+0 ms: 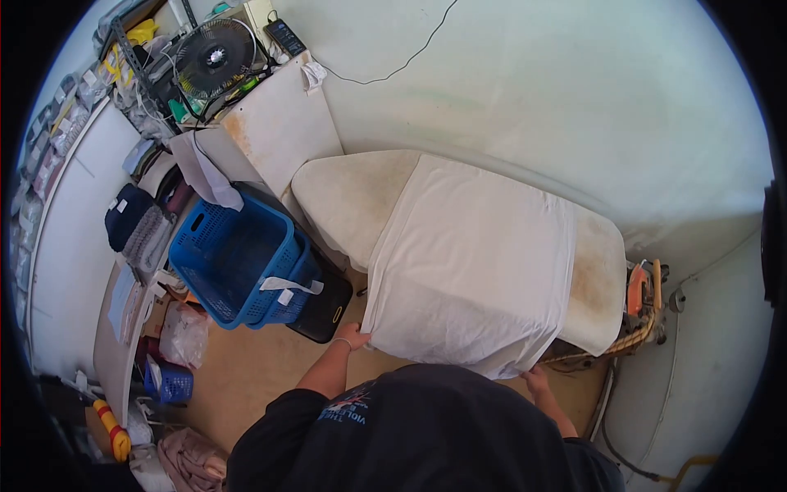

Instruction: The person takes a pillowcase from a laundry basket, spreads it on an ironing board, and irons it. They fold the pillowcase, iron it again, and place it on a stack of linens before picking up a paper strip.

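A white cloth (pixel 471 262) lies spread across the middle of an ironing board (pixel 357 193), its near edge hanging over the side closest to me. My left hand (pixel 352 336) is closed on the cloth's near left corner. At the near right corner, my right hand (pixel 535 380) has its fingers closed on the hanging edge, partly hidden by the fabric. Some wrinkles show along the near side and the right edge. An orange iron (pixel 636 289) rests at the board's right end, apart from both hands.
Stacked blue plastic baskets (pixel 234 254) stand left of the board, near a black bin (pixel 324 307). Behind them are a white cabinet (pixel 287 119) and a fan (pixel 215 57). A wall runs along the far side. Folded knitwear (pixel 135 221) lies on the left shelf.
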The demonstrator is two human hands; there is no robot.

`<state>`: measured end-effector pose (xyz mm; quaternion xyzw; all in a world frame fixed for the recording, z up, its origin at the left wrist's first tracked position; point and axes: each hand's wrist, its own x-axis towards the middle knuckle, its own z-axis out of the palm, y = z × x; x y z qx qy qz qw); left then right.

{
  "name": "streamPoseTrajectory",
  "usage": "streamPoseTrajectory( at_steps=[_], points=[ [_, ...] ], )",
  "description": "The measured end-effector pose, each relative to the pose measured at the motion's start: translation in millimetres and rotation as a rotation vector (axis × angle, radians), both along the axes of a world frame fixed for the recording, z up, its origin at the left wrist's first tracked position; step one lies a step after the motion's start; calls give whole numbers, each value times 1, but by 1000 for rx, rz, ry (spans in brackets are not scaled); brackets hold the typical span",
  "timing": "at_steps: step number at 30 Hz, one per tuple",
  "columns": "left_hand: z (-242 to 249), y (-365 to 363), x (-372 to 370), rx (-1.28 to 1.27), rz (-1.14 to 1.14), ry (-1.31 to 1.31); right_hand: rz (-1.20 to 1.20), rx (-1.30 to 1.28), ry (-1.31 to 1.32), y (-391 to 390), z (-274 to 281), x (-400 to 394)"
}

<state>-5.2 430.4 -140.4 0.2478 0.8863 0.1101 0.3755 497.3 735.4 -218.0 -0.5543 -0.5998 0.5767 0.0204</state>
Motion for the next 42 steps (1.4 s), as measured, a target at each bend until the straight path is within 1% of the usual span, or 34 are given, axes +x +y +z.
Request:
streamPoseTrajectory(
  at_steps=[1, 2, 3, 4, 5, 6, 7, 9, 10, 12, 13, 14, 15, 17, 18, 19, 20, 21, 23, 24, 26, 27, 29, 30, 32, 33, 34, 35, 36, 37, 38, 40, 41, 42],
  points=[
    [-9, -9, -3, 11, -15, 2, -154, -10, 28, -9, 13, -3],
    [-31, -22, -6, 180, 34, 9, -308, -19, 59, -17, 23, -7],
    [-45, -32, -8, 348, 81, 11, -326, -8, 63, -25, 28, -13],
    [-44, -36, -6, 357, 61, 4, -363, 87, 35, -32, 31, -16],
    [-44, -41, -1, 450, 162, 71, -403, 179, -1, -41, 35, -13],
    [-45, -47, 6, 536, 261, 129, -461, 97, -4, -51, 38, -8],
    [-40, -52, 12, 529, 232, 101, -524, 9, -13, -61, 44, -6],
    [-26, -68, 18, 596, 134, -29, -313, -115, -184, -81, 44, 7],
    [-19, -76, 19, 578, 104, -57, -358, -157, -102, -92, 30, 13],
    [-11, -89, 9, 261, 0, -186, -410, 100, -45, -111, 41, 15],
    [-27, -97, 0, 351, 21, -131, -467, 217, 15, -117, 45, 13],
    [-22, -100, -10, 365, 20, -90, -485, 370, -11, -118, 61, 10],
    [-11, -98, -18, 381, 23, -50, -495, 523, -41, -117, 88, 6],
    [23, -86, -26, 704, 107, -239, -522, 444, 6, -113, 138, -3],
    [51, -80, -34, 625, 106, -258, -533, 435, -3, -106, 149, -1],
    [68, -73, -40, 686, 154, -337, -455, 416, -12, -98, 156, 4],
    [86, -67, -52, 587, 202, -386, -375, 398, -18, -89, 166, 5],
    [106, -59, -59, 610, 239, -450, -381, 397, -17, -82, 186, 2],
    [152, -37, -67, 710, 307, -578, -480, 237, 158, -66, 240, -6],
    [179, -25, -70, 784, 338, -643, -461, 219, 226, -53, 260, -2],
    [237, 5, -71, 1009, 331, -783, -545, 207, 571, -37, 315, -19],
    [253, 23, -77, 1050, 332, -837, -495, 233, 660, -19, 329, -22],
    [285, 72, -87, 1046, 374, -998, -465, 244, 760, 31, 344, -38],
    [300, 103, -91, 993, 418, -1105, -471, 274, 696, 59, 355, -58],
    [275, 179, -161, 976, 214, -1021, -425, 297, 499, 134, 367, -92],
    [250, 229, -211, 1090, 118, -905, -448, 329, 358, 167, 385, -117],
    [265, 280, -241, 926, 365, -767, -444, 300, 462, 226, 391, -129],
    [298, 314, -240, 1116, 335, -807, -439, 273, 570, 281, 398, -141],
    [337, 343, -232, 1349, 468, -903, -477, 337, 697, 290, 443, -163],
    [367, 370, -242, 1526, 477, -938, -448, 373, 942, 321, 466, -176],
    [390, 389, -250, 1702, 486, -971, -394, 453, 1061, 348, 483, -180],
    [435, 398, -238, 1839, 429, -998, -503, 507, 1160, 352, 523, -195],
    [444, 401, -248, 1844, 432, -994, -511, 496, 1207, 346, 539, -201],
    [450, 402, -272, 1722, 269, -979, -522, 486, 1257, 342, 550, -204]
  ],
)
